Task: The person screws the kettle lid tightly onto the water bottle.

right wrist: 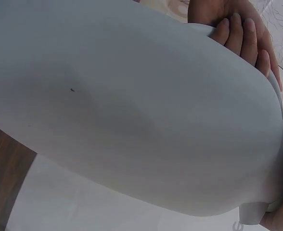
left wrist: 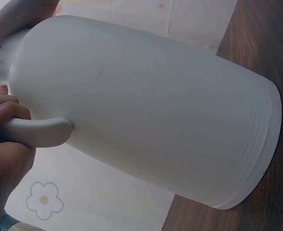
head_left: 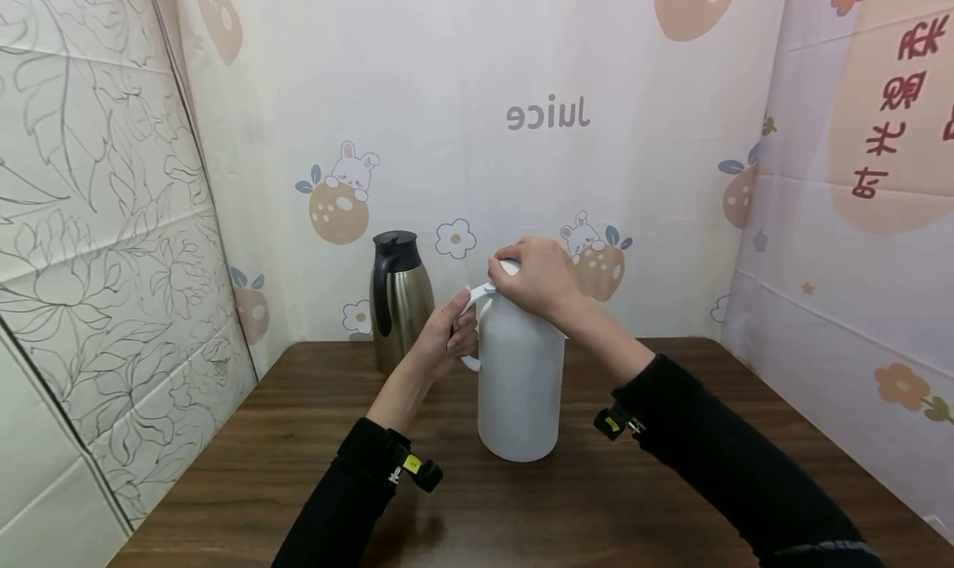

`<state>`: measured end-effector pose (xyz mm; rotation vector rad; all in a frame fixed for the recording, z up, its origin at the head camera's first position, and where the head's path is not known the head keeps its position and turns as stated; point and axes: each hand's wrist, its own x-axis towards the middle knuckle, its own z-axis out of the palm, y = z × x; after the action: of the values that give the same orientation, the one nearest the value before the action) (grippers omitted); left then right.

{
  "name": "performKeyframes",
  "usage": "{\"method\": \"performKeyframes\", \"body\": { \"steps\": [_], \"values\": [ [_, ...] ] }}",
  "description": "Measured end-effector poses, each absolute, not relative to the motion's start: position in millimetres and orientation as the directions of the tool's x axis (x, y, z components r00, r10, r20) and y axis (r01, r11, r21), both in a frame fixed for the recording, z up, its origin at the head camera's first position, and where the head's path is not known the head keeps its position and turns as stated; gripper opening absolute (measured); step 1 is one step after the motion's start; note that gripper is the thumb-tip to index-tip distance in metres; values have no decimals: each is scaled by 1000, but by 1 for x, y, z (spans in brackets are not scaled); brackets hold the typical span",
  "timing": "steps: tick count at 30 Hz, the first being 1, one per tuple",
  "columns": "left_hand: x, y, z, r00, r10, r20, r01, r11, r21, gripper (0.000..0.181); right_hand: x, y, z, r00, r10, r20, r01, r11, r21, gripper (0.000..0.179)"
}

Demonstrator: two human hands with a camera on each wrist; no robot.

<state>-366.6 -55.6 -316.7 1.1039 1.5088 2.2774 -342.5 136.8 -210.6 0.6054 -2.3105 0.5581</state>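
A white vacuum jug (head_left: 520, 386) is upright in the middle of the head view, its base at the wooden tabletop. Curled round the jug's handle (left wrist: 45, 132), my left hand (head_left: 445, 334) grips it on the left side. My right hand (head_left: 542, 280) holds the lid (head_left: 510, 267) from above, its fingers bent over the top and covering most of it. In the right wrist view the jug's body (right wrist: 132, 106) fills most of the picture, with a short spout (right wrist: 252, 212) near the right hand.
Behind and left of the white jug stands a steel vacuum jug (head_left: 406, 311) with a black lid and handle. Both jugs are on a dark wood table (head_left: 313, 477). Printed curtains (head_left: 447, 71) close off the back and sides.
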Motion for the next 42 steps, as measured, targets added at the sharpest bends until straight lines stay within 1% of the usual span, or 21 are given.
{"method": "performKeyframes", "body": {
  "steps": [4, 9, 12, 17, 21, 25, 29, 33, 36, 42],
  "values": [
    [-366, -56, -317, -698, 538, 473, 227, -459, 859, 49, -344, 140, -211, -659, -315, 683, -583, 788, -199, 37],
    [-367, -57, -316, -691, 539, 482, 230, -468, 853, 49, -346, 149, -210, -633, -431, 643, -652, 745, -142, 43],
    [-368, -57, -316, -681, 546, 489, 226, -478, 849, 48, -346, 158, -211, -609, -511, 607, -702, 703, -112, 45],
    [-368, -56, -319, -662, 560, 498, 229, -481, 846, 49, -346, 172, -211, -548, -628, 553, -773, 632, -48, 47],
    [-368, -55, -318, -659, 564, 498, 227, -482, 846, 48, -346, 180, -211, -506, -668, 546, -804, 594, -18, 49],
    [-367, -55, -317, -667, 553, 499, 227, -488, 843, 48, -347, 181, -211, -493, -673, 552, -813, 582, -16, 49],
    [-367, -55, -316, -673, 546, 499, 226, -491, 841, 49, -348, 179, -211, -493, -665, 561, -812, 584, -23, 47],
    [-366, -55, -318, -682, 539, 494, 218, -495, 841, 48, -347, 176, -210, -507, -658, 557, -809, 586, -44, 46],
    [-366, -55, -318, -684, 539, 492, 216, -495, 842, 48, -344, 174, -209, -534, -643, 548, -793, 606, -61, 45],
    [-365, -54, -318, -687, 540, 486, 214, -490, 845, 48, -336, 164, -209, -610, -575, 545, -712, 699, -60, 47]
  ]
}}
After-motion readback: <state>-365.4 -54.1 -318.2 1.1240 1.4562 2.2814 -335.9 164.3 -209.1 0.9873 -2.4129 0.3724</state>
